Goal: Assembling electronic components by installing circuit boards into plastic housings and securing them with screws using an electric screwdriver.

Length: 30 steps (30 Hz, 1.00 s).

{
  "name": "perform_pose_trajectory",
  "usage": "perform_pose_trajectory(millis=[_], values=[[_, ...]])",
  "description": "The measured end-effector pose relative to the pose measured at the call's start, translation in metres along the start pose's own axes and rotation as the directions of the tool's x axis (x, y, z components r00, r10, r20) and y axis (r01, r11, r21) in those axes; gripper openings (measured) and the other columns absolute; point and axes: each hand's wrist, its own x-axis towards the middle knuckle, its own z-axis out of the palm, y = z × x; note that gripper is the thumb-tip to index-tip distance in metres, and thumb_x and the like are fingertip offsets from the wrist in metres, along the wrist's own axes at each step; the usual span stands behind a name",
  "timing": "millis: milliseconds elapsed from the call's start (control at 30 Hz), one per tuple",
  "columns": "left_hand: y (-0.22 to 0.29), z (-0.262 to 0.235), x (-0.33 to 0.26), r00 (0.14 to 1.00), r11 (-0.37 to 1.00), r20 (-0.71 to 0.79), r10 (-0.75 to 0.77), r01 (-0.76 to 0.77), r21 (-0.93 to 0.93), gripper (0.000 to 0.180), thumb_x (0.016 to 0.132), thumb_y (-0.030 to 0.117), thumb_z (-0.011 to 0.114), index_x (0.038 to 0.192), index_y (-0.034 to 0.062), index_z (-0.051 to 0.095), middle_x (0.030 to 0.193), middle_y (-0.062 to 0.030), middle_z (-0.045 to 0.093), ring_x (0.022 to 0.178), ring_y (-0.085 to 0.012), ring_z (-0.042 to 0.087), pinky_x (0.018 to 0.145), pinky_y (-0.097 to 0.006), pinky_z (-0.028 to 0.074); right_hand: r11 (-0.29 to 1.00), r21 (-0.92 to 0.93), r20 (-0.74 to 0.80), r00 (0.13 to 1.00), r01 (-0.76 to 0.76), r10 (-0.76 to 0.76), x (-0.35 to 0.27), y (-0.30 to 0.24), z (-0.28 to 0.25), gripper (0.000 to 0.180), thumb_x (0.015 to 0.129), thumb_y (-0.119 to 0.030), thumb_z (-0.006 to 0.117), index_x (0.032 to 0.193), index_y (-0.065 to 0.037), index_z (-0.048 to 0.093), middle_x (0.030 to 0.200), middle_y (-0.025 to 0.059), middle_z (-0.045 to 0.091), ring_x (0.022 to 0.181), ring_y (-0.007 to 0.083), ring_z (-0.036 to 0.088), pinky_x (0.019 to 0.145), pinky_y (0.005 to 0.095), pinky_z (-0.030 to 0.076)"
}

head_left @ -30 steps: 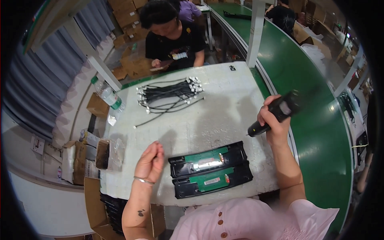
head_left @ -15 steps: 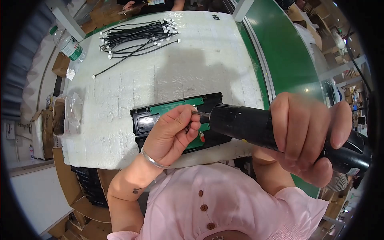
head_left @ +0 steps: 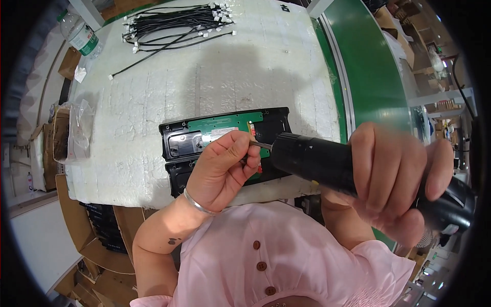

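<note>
My right hand [head_left: 391,179] is wrapped round a black electric screwdriver [head_left: 319,161], held nearly level with its nose to the left. From that nose a thin metal bit [head_left: 263,146] reaches my left hand [head_left: 217,166]. My left thumb and forefinger are pinched at the bit's tip, the other fingers curled in; whether a screw is there is hidden. Beneath my hands lie two black plastic housings side by side, the far housing [head_left: 276,123] and the near housing [head_left: 176,176]. A green circuit board [head_left: 225,123] sits in the far one; my left hand covers much of the near one.
Many black cables with white connectors [head_left: 169,25] lie at the back of the foam-covered table [head_left: 138,102]. A plastic bottle [head_left: 82,36] stands at the far left, crumpled paper [head_left: 80,74] near it. Along the right runs a green surface [head_left: 376,77]. Below left is an open cardboard box [head_left: 76,215] with black parts.
The view has shifted, so the table and housings sit higher and slightly left in it. Both hands keep their hold, and the bit's tip stays at my left fingers.
</note>
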Motion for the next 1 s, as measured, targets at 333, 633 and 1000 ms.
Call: perform_pose_trajectory(millis=[333, 633, 1000], values=[[0.025, -0.002, 0.002, 0.954, 0.976, -0.212, -0.210, 0.217, 0.006, 0.037, 0.092, 0.016, 0.041, 0.121, -0.0064, 0.040, 0.113, -0.0188, 0.053, 0.100, -0.0244, 0.057, 0.086, -0.029, 0.048, 0.916, -0.298, -0.243, 0.950, -0.267, 0.198, 0.004, 0.056, -0.026, 0.029, 0.069, -0.008, 0.046, 0.097, -0.001, 0.044, 0.055, 0.0005, 0.037, 0.045, 0.0099, 0.034, 0.050, 0.0271, 0.032], [0.047, -0.015, 0.033, 0.966, 0.878, -0.231, -0.115, 0.208, 0.431, 0.016, 0.090, 0.013, 0.048, 0.095, -0.0003, 0.054, 0.092, -0.0096, 0.061, 0.083, -0.0129, 0.060, 0.073, -0.020, 0.050, 0.861, -0.326, -0.278, 0.910, -0.391, 0.307, -0.002, 0.068, -0.048, 0.026, 0.068, -0.006, 0.047, 0.094, -0.002, 0.044, 0.058, 0.0031, 0.043, 0.046, 0.0103, 0.036, 0.049, 0.0285, 0.034], [0.039, -0.023, 0.050, 0.933, 0.849, -0.347, -0.094, 0.257, 0.462, 0.016, 0.083, 0.008, 0.058, 0.095, -0.0026, 0.058, 0.085, -0.0090, 0.062, 0.076, -0.0133, 0.061, 0.071, -0.020, 0.051, 0.863, -0.335, -0.182, 0.925, -0.378, 0.335, 0.000, 0.079, -0.056, 0.018, 0.068, -0.006, 0.050, 0.085, -0.003, 0.042, 0.056, 0.0038, 0.042, 0.043, 0.0099, 0.035, 0.046, 0.0262, 0.033]])
